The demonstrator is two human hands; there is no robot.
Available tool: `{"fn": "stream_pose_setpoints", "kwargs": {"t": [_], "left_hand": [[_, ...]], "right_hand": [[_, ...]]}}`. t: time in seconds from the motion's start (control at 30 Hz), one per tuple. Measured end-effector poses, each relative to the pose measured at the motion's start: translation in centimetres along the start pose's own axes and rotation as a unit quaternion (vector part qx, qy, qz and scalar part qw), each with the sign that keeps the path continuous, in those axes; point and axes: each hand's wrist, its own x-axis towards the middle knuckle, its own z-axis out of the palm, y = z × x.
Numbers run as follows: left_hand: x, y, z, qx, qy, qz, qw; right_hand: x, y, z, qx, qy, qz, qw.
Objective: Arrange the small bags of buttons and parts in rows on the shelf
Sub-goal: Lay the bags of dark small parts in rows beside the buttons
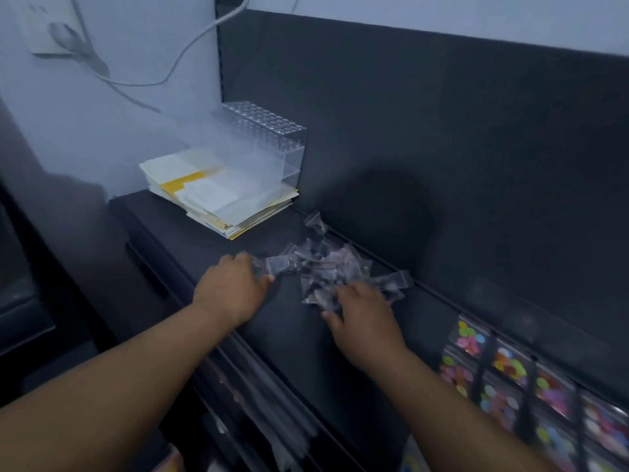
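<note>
Drawing one bag [279,267] off the left edge of the pile [328,269], my left hand [235,287] pinches it; my right hand [360,313], grip unclear, should pin the pile.

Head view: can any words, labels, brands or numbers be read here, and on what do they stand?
No text is legible in this frame.
The stack of white and yellow paper sheets: pale label patches, too blurred to read.
The pile of small clear plastic bags: thin red lines only, no print readable.
The clear bags of coloured buttons: no label readable.
</note>
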Motion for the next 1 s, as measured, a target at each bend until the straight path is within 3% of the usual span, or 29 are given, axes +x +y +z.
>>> {"fn": "stream_pose_setpoints", "kwargs": {"t": [0.2,0.37,0.6,0.73,0.83,1.0], "left_hand": [[6.7,-1.2,1.1,0.039,-0.025,-0.022,0.999],[8.7,-1.3,3.0,0.03,-0.03,0.063,0.997],[9.8,-1.0,4.1,-0.081,-0.045,0.153,0.984],[9.7,-0.7,4.2,-0.209,-0.072,0.143,0.965],[8.8,0.0,3.7,-0.318,-0.092,0.115,0.937],[6.5,2.4,2.4,-0.462,-0.126,0.089,0.873]], "right_hand": [[2.6,-1.8,2.4,-0.012,0.035,0.091,0.995],[3.1,-3.1,4.1,0.008,0.046,0.136,0.99],[2.8,-3.1,4.9,0.055,0.097,0.145,0.983],[2.3,-3.0,4.6,0.121,0.113,0.171,0.971],[1.7,-3.0,3.7,0.247,0.155,0.22,0.931],[0.2,-3.1,0.6,0.469,0.217,0.285,0.807]]}}
